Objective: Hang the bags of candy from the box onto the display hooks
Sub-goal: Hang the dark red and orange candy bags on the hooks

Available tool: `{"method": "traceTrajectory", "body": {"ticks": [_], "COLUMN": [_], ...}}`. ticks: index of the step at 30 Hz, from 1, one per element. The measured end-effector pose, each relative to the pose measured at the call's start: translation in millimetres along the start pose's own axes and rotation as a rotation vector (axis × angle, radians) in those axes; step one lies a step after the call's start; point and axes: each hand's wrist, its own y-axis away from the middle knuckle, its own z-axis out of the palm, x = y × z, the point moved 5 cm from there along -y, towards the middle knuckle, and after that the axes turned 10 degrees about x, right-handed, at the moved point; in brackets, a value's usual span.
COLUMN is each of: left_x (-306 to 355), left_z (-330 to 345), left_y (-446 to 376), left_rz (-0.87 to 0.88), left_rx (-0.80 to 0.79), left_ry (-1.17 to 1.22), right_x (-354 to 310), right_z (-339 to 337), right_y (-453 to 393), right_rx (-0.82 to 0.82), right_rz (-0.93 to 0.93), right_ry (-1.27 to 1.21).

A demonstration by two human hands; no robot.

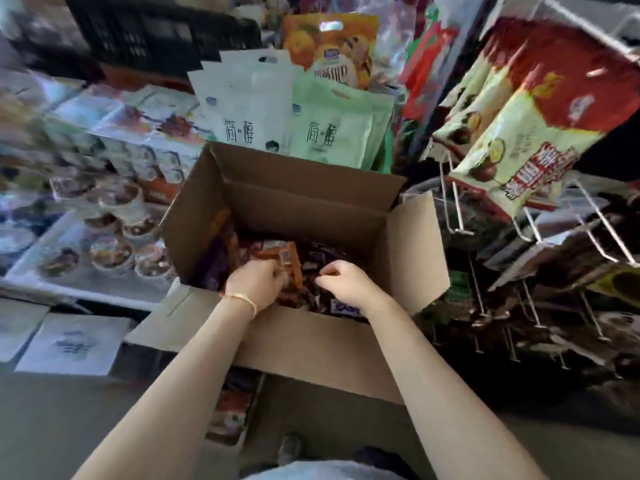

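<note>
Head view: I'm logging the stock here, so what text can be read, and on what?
"简醇": white pouch behind the box.
"简醇": pale green pouch beside it.
Orange bag: large characters, too blurred to read.
Red and cream hanging bags: red characters, blurred.
Candy bags in the box: unreadable.

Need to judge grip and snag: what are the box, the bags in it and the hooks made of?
Box: brown corrugated cardboard, matte, with folded flaps. Bags: apparently glossy plastic film, judging by glints; blurred. Hooks: thin pale wire, probably coated metal.
</note>
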Motion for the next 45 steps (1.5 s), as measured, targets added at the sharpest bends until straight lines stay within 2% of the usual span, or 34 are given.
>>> {"method": "traceTrajectory", "body": {"ticks": [6,10,12,16,21,26,29,32,34,37,39,41,42,45], "left_x": [-24.3,-21.0,-17.7,-13.2,-15.3,-14.9,-13.7,-4.0,11.7,34.2,46.0,57.7,61.9,74.3], "left_z": [19.2,21.7,26.5,31.4,34.5,31.9,33.2,29.6,10.5,-36.5,-64.2,-84.2,-92.4,-114.7], "left_y": [-2.8,-16.7,-19.1,-24.1,-27.5,-28.5,-31.1,-29.1,-23.3,-16.6,-12.3,-9.3,-8.8,-9.0], "left_rz": [0.024,0.061,0.085,0.101,0.096,0.089,0.089,-0.001,-0.008,0.122,0.290,0.368,0.363,0.225], "left_rx": [0.002,0.009,0.000,-0.002,-0.033,-0.020,-0.067,-0.176,-0.177,-0.095,-0.142,-0.225,-0.204,0.056], "left_ry": [-0.029,-0.055,-0.088,-0.098,-0.090,-0.085,0.029,0.475,0.790,1.107,1.214,1.298,1.323,1.374], "right_x": [15.4,44.9,55.4,63.0,70.3,66.5,38.9,7.8,-13.5,-44.0,-63.2,-76.3,-80.8,-90.1], "right_z": [45.4,79.4,84.3,85.8,77.0,53.8,26.9,-14.6,-44.1,-80.4,-98.0,-110.7,-115.6,-126.4], "right_y": [-32.8,-45.1,-47.5,-60.3,-63.0,-58.6,-52.9,-45.8,-34.6,-13.0,2.7,16.8,24.1,47.1], "right_rx": [-0.129,-0.424,-0.474,-0.392,-0.292,-0.151,-0.072,0.105,0.194,0.209,0.150,0.096,0.081,0.075], "right_rz": [0.114,0.143,0.177,0.227,0.290,0.179,0.075,0.067,0.073,0.041,0.017,-0.011,-0.029,-0.115], "right_ry": [0.247,0.612,0.715,0.883,0.894,0.868,0.662,0.269,0.007,-0.531,-0.915,-1.157,-1.217,-1.205]}}
